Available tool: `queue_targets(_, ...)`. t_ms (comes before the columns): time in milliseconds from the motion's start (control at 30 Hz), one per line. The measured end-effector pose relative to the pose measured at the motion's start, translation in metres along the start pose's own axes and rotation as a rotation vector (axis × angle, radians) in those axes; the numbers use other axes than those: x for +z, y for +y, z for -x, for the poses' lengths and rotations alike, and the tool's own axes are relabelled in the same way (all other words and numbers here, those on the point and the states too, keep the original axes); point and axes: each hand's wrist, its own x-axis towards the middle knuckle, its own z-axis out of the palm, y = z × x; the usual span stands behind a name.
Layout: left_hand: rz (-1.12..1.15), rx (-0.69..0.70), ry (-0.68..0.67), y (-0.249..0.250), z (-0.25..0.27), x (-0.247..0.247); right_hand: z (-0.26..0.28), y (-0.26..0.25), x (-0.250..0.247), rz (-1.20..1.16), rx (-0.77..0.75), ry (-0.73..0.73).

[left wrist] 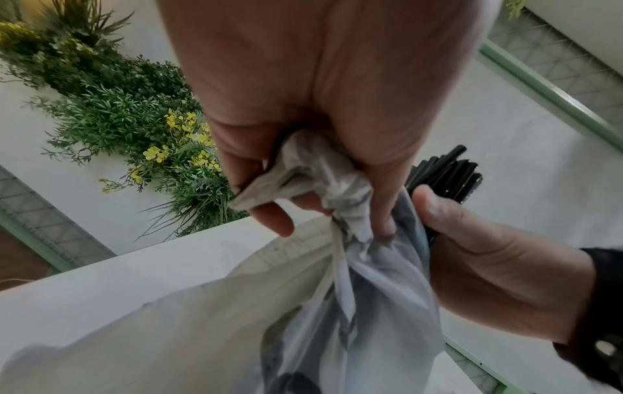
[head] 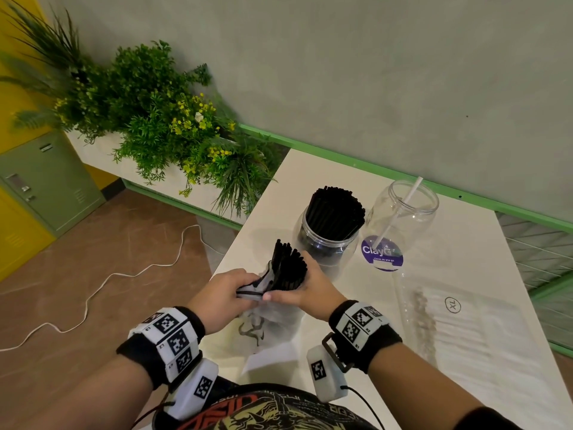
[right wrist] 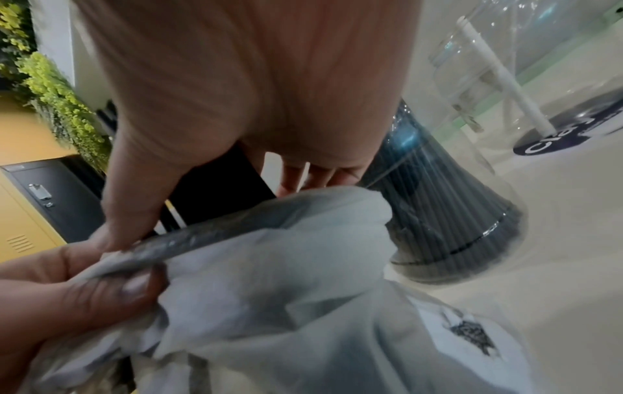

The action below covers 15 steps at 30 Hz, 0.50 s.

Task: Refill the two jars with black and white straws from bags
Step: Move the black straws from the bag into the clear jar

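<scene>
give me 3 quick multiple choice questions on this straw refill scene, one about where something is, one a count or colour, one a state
1. Where is the jar of black straws?
A. Left of the clear jar
B. On the floor
C. Inside the bag

2. How many white straws stand in the clear jar?
A. None
B. One
C. A full bundle

3. What is the right hand doing?
A. Resting flat on the table
B. Gripping a bundle of black straws
C. Lifting the clear jar

Answers: 1 A, the two jars stand side by side on the table. 2 B, a single white straw leans inside. 3 B, its fingers wrap the bundle while the left hand holds the bag.
</scene>
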Motion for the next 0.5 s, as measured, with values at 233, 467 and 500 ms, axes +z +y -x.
queue_targets(233, 0.013, -0.040, 0.018, 0.001, -0.001, -0.003, 0.006, 0.002, -0.008, -0.200, 0.077, -0.003)
queue_targets(467, 0.080, -0.044, 0.063, 0.006, -0.008, -0.005, 0.006, -0.009, -0.015, -0.143, 0.000, 0.053)
queue_targets(500, 0.075, -0.042, 0.060, 0.006, -0.009, -0.004, 0.005, -0.008, -0.016, -0.098, -0.024, 0.044)
